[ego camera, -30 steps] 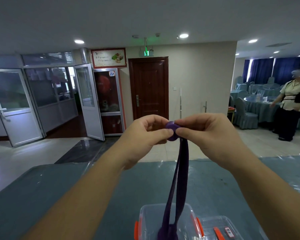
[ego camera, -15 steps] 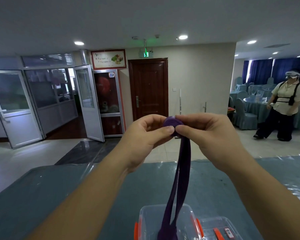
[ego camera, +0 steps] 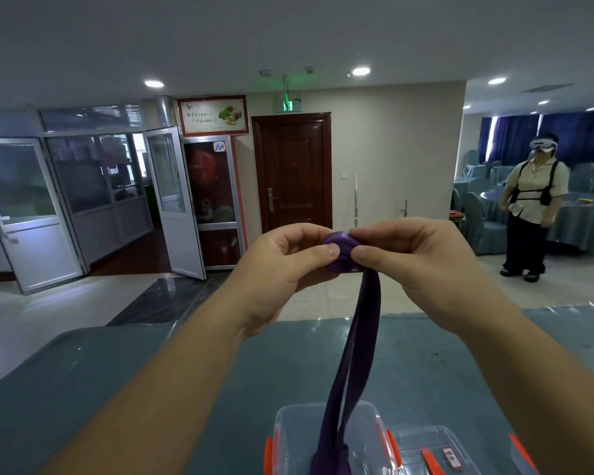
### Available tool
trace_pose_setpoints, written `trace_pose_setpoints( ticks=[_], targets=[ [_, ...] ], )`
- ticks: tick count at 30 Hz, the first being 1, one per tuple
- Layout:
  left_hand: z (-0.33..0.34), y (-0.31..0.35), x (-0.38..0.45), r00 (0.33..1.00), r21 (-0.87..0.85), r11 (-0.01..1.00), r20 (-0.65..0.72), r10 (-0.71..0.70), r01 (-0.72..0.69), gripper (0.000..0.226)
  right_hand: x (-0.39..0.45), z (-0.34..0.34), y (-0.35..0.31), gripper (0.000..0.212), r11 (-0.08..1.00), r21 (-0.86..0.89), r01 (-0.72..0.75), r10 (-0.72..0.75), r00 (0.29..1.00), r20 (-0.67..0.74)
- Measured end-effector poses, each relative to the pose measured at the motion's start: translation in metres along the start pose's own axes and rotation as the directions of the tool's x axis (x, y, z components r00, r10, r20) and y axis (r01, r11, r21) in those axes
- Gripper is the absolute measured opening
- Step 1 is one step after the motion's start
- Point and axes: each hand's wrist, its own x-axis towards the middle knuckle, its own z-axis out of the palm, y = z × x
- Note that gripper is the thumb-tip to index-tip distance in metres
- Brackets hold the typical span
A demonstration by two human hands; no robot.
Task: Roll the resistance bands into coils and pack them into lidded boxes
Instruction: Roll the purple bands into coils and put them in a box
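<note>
A purple resistance band (ego camera: 360,341) is partly rolled into a small coil (ego camera: 340,250) held up at chest height. My left hand (ego camera: 288,269) pinches the coil's left side with thumb and fingers. My right hand (ego camera: 422,265) pinches its right side. The loose tail hangs straight down into a clear plastic box (ego camera: 295,437) with orange clips on the table. A clear lid (ego camera: 436,447) lies to the right of the box.
The table (ego camera: 117,389) has a blue-green cloth under clear plastic. Beyond it are a tiled floor, an open glass door (ego camera: 172,200) and a brown door (ego camera: 294,173). A person in a headset (ego camera: 532,207) stands far right by covered round tables.
The coil has grown a little as both hands turn it, and the tail has shortened slightly. The person at the far right has turned and shifted position.
</note>
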Motion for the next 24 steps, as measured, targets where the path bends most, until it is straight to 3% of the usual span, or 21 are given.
trace_pose_setpoints(
  ticks=[4,10,12,15,17,21,24],
  targets=[
    [-0.005,0.011,0.001,1.0,0.13,0.991,0.016,0.01,-0.012,0.019,0.003,0.0,-0.006,0.021,0.997,-0.073,0.038,-0.035,0.998,0.053],
    [0.002,0.007,0.0,0.999,-0.218,0.975,-0.009,-0.041,0.037,0.035,0.001,0.006,-0.001,0.029,0.998,0.042,0.055,-0.053,0.997,-0.054],
    [0.002,0.005,0.001,0.998,-0.142,0.989,-0.035,-0.042,0.037,0.027,0.001,0.004,-0.002,0.028,0.998,-0.051,0.038,-0.04,0.999,-0.031],
    [-0.004,0.007,0.005,0.998,0.192,0.981,-0.055,0.044,-0.032,0.016,0.004,0.0,-0.007,0.026,0.99,-0.138,0.015,-0.011,1.0,0.025],
    [-0.008,0.013,0.005,0.998,0.27,0.962,-0.039,0.051,-0.038,0.018,0.006,-0.001,-0.01,0.026,0.988,-0.152,0.02,-0.013,0.999,0.047],
    [-0.013,0.02,0.002,0.999,0.331,0.943,0.012,0.045,-0.046,0.025,0.007,0.0,-0.01,0.026,0.988,-0.15,0.028,-0.019,0.998,0.06],
    [-0.01,0.015,0.001,0.999,0.146,0.989,-0.013,0.035,-0.032,0.025,0.006,0.005,-0.004,0.025,0.999,-0.03,0.036,-0.036,0.999,-0.012]
  ],
)
